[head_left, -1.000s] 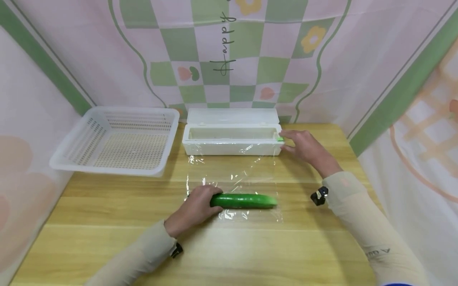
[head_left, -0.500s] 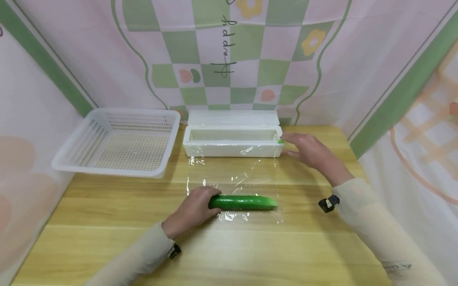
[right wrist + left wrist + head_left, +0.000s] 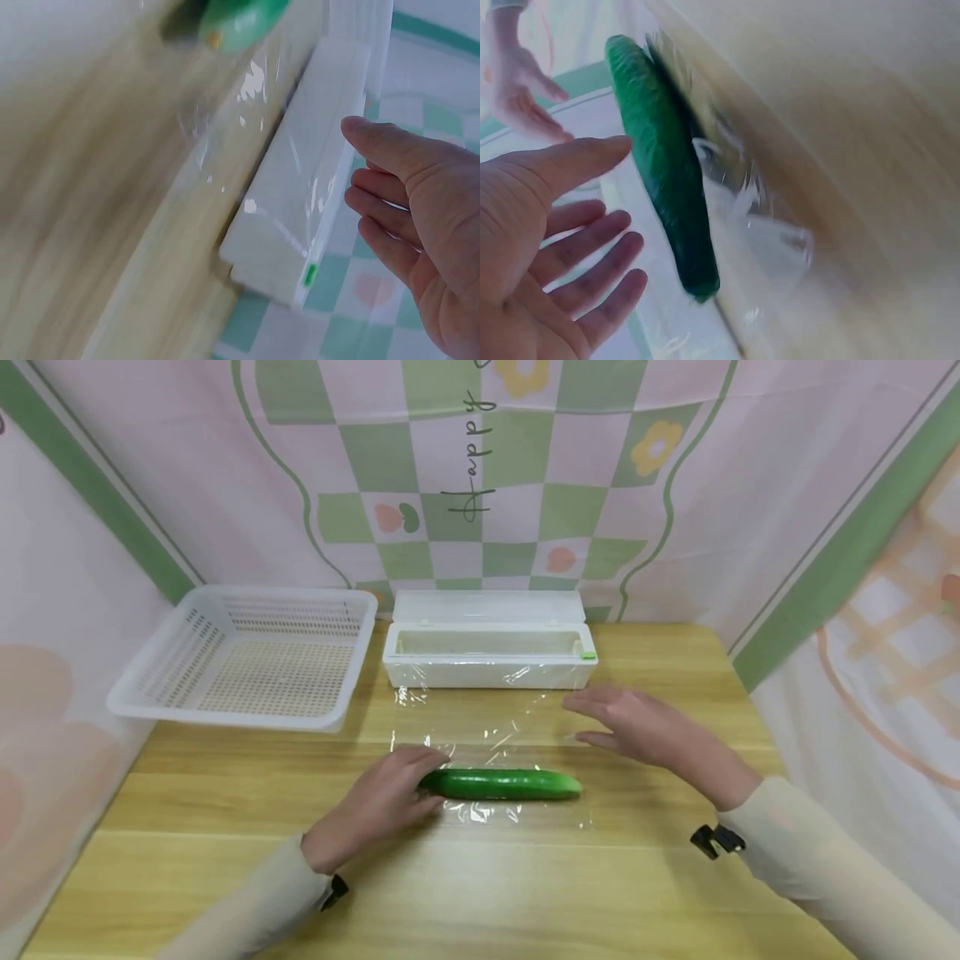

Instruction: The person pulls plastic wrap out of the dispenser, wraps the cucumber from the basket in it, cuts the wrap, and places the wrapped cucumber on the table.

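Observation:
A green cucumber (image 3: 502,783) lies across a sheet of clear plastic wrap (image 3: 487,735), which runs out from the front of a long white wrap dispenser box (image 3: 491,675). My left hand (image 3: 378,802) is at the cucumber's left end. In the left wrist view, that hand's fingers are relaxed and spread, the thumb beside the cucumber (image 3: 660,161); whether it touches cannot be told. My right hand (image 3: 645,731) hovers to the right of the wrap, in front of the box, fingers loosely extended and holding nothing. A small green slider (image 3: 588,655) sits at the box's right end.
A white perforated plastic basket (image 3: 333,714) stands at the back left of the wooden table (image 3: 480,893). The box's lid (image 3: 487,606) is raised at the back. A printed cloth (image 3: 517,452) hangs behind the table.
My right hand has left the box's right end and come toward me. My left hand has slid left along the cucumber and loosened from it. The cucumber stays in place.

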`<state>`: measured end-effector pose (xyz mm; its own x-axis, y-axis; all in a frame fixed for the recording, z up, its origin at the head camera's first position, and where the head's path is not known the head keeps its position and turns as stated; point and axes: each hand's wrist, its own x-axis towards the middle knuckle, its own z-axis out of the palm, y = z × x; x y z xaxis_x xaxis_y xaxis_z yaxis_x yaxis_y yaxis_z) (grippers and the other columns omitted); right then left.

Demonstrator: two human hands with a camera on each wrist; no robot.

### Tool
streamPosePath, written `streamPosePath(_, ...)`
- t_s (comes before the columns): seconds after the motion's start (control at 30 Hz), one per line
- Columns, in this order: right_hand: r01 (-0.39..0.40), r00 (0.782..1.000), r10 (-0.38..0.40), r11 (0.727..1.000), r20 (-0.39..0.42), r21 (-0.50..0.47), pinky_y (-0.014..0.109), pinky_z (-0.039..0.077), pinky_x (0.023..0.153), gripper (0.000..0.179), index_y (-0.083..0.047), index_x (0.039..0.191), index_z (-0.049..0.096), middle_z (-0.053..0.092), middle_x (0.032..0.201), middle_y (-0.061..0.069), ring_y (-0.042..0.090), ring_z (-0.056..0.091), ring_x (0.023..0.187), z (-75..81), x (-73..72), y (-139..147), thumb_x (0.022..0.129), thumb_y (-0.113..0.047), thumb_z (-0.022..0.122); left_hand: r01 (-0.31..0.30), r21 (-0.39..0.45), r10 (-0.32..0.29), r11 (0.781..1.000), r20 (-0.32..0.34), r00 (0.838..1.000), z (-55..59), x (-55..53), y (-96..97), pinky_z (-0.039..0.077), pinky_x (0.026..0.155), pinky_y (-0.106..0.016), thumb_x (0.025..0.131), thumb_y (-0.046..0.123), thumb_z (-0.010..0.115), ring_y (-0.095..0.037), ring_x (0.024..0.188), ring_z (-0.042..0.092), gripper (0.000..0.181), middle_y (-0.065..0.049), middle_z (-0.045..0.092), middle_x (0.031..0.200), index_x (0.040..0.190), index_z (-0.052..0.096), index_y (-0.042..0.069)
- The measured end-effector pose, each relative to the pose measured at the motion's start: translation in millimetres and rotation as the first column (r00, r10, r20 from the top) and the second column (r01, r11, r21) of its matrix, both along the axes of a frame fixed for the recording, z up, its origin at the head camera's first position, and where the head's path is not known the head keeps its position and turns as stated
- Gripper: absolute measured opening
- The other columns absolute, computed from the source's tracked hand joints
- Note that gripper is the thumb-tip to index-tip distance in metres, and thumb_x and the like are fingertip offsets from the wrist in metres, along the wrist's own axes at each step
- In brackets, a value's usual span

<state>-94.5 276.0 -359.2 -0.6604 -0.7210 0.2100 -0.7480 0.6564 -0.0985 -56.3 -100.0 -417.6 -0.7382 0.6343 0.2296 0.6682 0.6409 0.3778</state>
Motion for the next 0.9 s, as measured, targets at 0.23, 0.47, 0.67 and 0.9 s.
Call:
streamPosePath(0.23, -0.098, 0.992, 0.099, 0.995, -0.074, 0.009, 0.040, 0.066, 0.083, 0.041, -0.002, 0.118, 0.076, 0.080, 0.113, 0.014, 0.028, 0.078, 0.101, 2.7, 27.0, -7, 0.082, -0.014, 0.089, 0.094, -0.052, -0.102, 0.994, -0.169, 0.980, 3.4, 7.3, -24.0, 0.065, 0.084, -0.034, 0.083, 0.018, 0.090, -0.019, 0.094, 0.073, 0.031, -0.007, 0.078, 0.102, 0.109, 0.076, 0.006)
streamPosePath(0.47, -0.200, 0.972, 0.205, 0.978, -0.118, 0.050, 0.032, 0.066, 0.075, 0.031, -0.004, 0.105, 0.079, 0.080, 0.099, 0.010, 0.022, 0.078, 0.088, -4.2, 52.6, -11, 0.079, -0.018, 0.090, 0.193, -0.096, -0.207, 0.976, -0.161, 0.965, -2.8, 10.5, -43.4, 0.061, 0.070, -0.025, 0.085, 0.014, 0.087, -0.008, 0.073, 0.068, 0.012, 0.001, 0.076, 0.082, 0.093, 0.077, 0.010)
streamPosePath(0.67, -0.262, 0.947, 0.279, 0.957, -0.159, 0.122, 0.024, 0.064, 0.072, 0.024, -0.010, 0.094, 0.078, 0.079, 0.089, 0.003, 0.014, 0.075, 0.081, -22.9, 72.2, -17, 0.075, -0.016, 0.092, 0.214, -0.130, -0.233, 0.968, -0.160, 0.959, -14.2, 13.6, -48.4, 0.062, 0.073, -0.023, 0.080, 0.010, 0.089, -0.010, 0.078, 0.071, 0.020, 0.001, 0.078, 0.089, 0.096, 0.077, 0.011)
streamPosePath(0.9, -0.232, 0.941, 0.275, 0.948, -0.196, 0.217, 0.023, 0.062, 0.071, 0.020, -0.012, 0.092, 0.074, 0.076, 0.088, 0.000, 0.012, 0.071, 0.078, -47.0, 84.0, -20, 0.078, -0.014, 0.087, 0.208, -0.228, -0.266, 0.951, -0.260, 0.928, -24.6, 14.9, -41.9, 0.062, 0.074, -0.024, 0.078, 0.010, 0.090, -0.011, 0.078, 0.070, 0.022, 0.001, 0.075, 0.089, 0.095, 0.076, 0.012)
